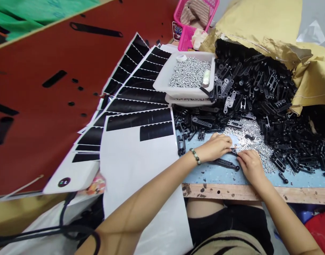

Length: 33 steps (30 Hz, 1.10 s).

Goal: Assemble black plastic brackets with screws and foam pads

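Note:
My left hand (217, 147), with a bead bracelet on the wrist, rests knuckles-up on the pale blue table top (212, 173), its fingers curled over a small white piece at the edge of a heap of small silver screws (254, 141). My right hand (250, 164) lies just right of it, fingers pinched down at a black plastic bracket (227, 164) that lies flat on the table. What the fingertips hold is hidden. A large pile of the same black brackets (260, 95) spreads behind both hands.
A white tub of silver screws (189, 72) stands behind the left hand. White sheets with black sticker strips (141, 120) fan out on the left over a red board (45, 92). A torn yellow sack (271, 32) and pink baskets (195, 17) sit behind. The wooden table edge (231, 193) runs below the hands.

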Motion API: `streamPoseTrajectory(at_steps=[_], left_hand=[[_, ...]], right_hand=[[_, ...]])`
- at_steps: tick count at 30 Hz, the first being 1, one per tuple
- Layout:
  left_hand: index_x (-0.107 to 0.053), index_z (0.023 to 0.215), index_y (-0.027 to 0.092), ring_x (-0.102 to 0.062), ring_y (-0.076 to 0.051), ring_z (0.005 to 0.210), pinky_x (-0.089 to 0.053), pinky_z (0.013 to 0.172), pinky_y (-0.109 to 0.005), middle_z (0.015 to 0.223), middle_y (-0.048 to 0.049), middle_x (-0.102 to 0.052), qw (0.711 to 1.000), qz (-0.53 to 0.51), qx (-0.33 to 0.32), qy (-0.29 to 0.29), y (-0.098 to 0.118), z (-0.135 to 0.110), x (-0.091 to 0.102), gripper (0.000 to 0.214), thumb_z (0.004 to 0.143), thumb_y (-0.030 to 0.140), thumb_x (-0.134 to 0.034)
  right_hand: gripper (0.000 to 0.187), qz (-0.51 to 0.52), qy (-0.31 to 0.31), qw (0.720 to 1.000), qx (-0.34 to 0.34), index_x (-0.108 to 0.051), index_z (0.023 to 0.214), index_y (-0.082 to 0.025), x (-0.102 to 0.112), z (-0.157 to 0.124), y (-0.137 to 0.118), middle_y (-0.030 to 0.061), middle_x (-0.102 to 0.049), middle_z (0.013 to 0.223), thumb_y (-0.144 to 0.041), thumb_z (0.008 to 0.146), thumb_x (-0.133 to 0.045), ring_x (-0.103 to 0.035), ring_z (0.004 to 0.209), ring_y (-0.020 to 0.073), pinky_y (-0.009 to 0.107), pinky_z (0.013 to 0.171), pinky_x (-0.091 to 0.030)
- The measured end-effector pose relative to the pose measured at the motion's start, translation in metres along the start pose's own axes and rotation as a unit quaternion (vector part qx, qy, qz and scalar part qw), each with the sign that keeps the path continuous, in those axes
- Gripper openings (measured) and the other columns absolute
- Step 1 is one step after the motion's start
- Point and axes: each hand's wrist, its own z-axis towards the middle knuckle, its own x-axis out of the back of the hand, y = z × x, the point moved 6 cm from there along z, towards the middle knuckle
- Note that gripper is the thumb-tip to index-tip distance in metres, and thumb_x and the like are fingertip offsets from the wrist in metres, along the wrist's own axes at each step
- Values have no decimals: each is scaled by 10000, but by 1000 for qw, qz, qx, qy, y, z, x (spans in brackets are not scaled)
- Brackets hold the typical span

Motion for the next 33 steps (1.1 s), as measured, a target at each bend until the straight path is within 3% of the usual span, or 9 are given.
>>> streamPoseTrajectory(at_steps=[4,8,11,13,15,20,23,27,33], left_hand=[[-672,960,238,-554,-191,991,-272,906,-348,975,-15,-652,1000,0,10,-7,-1,-18,0,180,934,233,-494],[-640,1077,252,-572,-196,983,-317,902,-350,985,-24,-651,1000,0,9,-18,10,-37,0,202,933,239,-498],[-499,1288,219,-515,-242,1135,-338,967,-384,1207,-85,-582,996,41,24,77,20,-35,17,383,908,257,-537],[-395,1366,171,-421,-276,1259,-313,1030,-414,1350,-138,-484,982,92,36,162,25,-25,32,507,891,242,-555],[-400,1345,127,-436,-288,1255,-298,1053,-438,1326,-166,-508,972,131,42,189,28,-9,38,483,885,186,-535],[-529,1056,158,-620,-227,800,-455,801,-383,841,-73,-652,980,79,112,147,13,16,31,176,922,233,-443],[-490,866,188,-588,-194,741,-454,693,-321,801,-45,-611,983,-25,117,137,9,13,26,121,923,274,-427],[-457,871,202,-567,-168,723,-448,680,-302,790,-8,-586,975,-130,119,136,9,6,23,86,913,273,-430],[-498,886,199,-560,-170,758,-444,715,-310,811,-6,-581,975,-130,88,158,19,3,24,84,892,282,-480]], right_hand=[[206,18,0,1000,-3,-681,978,-225,4,25,5,79,-639,930,-278,933,-487,-566,881,222,379,794,-473],[295,-31,53,998,-34,-598,1183,-193,9,78,21,129,-600,1090,-255,908,-512,-538,999,270,424,861,-462],[300,-72,5,997,-33,-606,1165,-161,4,104,22,145,-620,1069,-171,875,-533,-534,1000,297,462,863,-450],[275,-42,-12,999,0,-611,1135,-165,6,104,16,127,-631,1034,-150,877,-517,-544,988,279,446,868,-455],[278,23,-14,999,40,-577,1168,-190,14,93,11,99,-631,1037,-190,899,-504,-560,972,243,405,869,-469],[248,-19,7,1000,-18,-588,1137,-198,31,64,36,111,-617,1027,-271,928,-477,-574,928,244,406,838,-486],[208,-61,-23,997,-37,-645,1039,-193,26,58,47,112,-612,967,-224,915,-482,-573,904,251,406,810,-494],[212,89,36,995,-24,-643,1052,-227,36,60,35,76,-601,968,-247,925,-475,-595,897,201,354,796,-513],[109,180,66,981,18,-631,934,-228,59,64,3,47,-631,905,-260,903,-531,-608,817,171,318,736,-521]])
